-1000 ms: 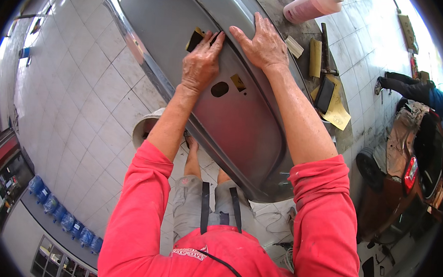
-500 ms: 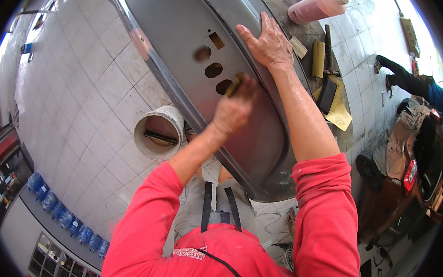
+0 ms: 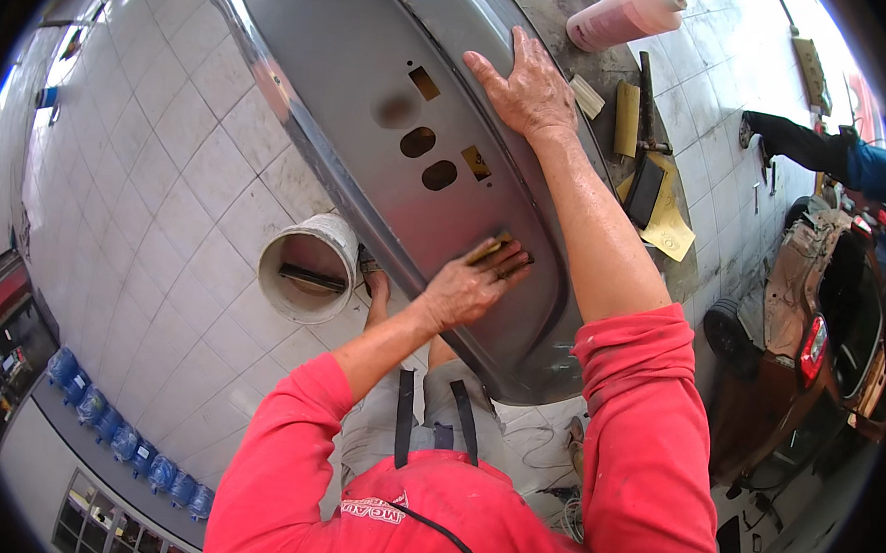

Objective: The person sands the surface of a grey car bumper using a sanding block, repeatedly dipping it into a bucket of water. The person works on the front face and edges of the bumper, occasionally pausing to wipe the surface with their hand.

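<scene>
The grey panel (image 3: pixel 371 123) lies across the bench, tilted, over the tiled floor (image 3: pixel 147 191). The left hand (image 3: pixel 473 283) presses a tan sanding pad (image 3: pixel 489 249) flat against the panel's near part, fingers closed over the pad. The right hand (image 3: pixel 523 90) lies open, palm down, on the panel's far side, gripping nothing. Four cut-outs (image 3: pixel 429 156) sit in the panel between the hands. A white bucket (image 3: pixel 308 264) stands just beside the panel's left edge. A pink bottle (image 3: pixel 622 16) lies beyond the panel.
</scene>
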